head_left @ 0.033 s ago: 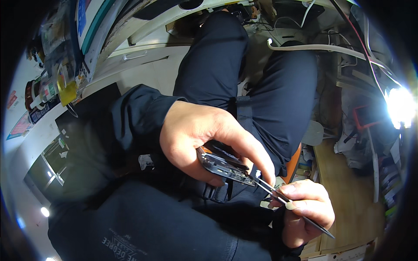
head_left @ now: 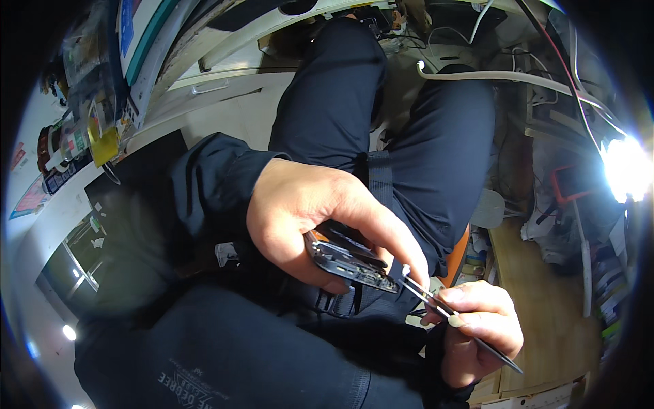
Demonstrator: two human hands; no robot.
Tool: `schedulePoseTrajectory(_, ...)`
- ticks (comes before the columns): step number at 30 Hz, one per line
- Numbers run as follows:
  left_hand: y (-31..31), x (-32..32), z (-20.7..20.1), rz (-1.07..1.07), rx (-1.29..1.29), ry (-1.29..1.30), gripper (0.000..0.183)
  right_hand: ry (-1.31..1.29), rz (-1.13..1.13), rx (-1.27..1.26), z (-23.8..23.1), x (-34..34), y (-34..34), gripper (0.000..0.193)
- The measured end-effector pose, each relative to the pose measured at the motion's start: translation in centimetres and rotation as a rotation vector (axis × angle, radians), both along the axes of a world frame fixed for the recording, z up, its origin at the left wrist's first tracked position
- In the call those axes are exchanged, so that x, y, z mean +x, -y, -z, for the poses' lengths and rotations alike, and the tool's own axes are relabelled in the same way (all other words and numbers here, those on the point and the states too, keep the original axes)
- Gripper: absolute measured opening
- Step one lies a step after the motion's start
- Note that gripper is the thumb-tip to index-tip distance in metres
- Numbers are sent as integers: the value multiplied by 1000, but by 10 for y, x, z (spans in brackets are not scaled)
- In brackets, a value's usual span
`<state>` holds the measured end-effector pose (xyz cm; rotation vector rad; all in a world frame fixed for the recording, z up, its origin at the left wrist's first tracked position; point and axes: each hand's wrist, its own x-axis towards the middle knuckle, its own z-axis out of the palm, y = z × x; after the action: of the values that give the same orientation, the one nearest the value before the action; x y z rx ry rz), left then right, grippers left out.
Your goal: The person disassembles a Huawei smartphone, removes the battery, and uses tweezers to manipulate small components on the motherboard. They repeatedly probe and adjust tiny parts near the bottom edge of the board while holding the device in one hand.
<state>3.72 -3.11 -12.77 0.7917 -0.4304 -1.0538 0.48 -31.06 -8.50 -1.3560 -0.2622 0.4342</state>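
My left hand is wrapped round a dark handheld device that looks like an opened phone, its thumb and fingers gripping the sides. Bare inner parts show along the device's near edge, and a dark panel lies raised over it. Between the thumb and fingers of my right hand is a pair of tweezers, slanting up and left. Their tips are close to the right end of the device, beside my left fingertips. A tiny white piece shows at the tips; whether they pinch it I cannot tell.
My dark-trousered legs lie beyond the hands. A bright lamp glares at the right, near a white cable. White drawers stand at the far left, and a wooden board is low on the right.
The device has shifted slightly left in my left hand. The tweezer tips now sit a little higher and farther from its end, with the white piece showing more plainly.
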Motion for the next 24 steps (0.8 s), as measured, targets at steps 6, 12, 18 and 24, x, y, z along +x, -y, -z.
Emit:
schedulePoseTrajectory(6, -2, -6, 2, -71, -15, 53, 64, -50, 6, -58, 0, -3, 2, 22)
schedulePoseTrajectory(12, -3, -3, 4, -87, -20, 83, 65, -109, 68, -51, -2, -6, 1, 28)
schedulePoseTrajectory(18, -2, -3, 4, -88, -11, 73, 65, -124, 73, -62, -3, -6, 3, 26)
schedulePoseTrajectory(24, 0, -3, 3, -104, 2, 56, 65, -72, 44, -95, -1, -4, 7, 21)
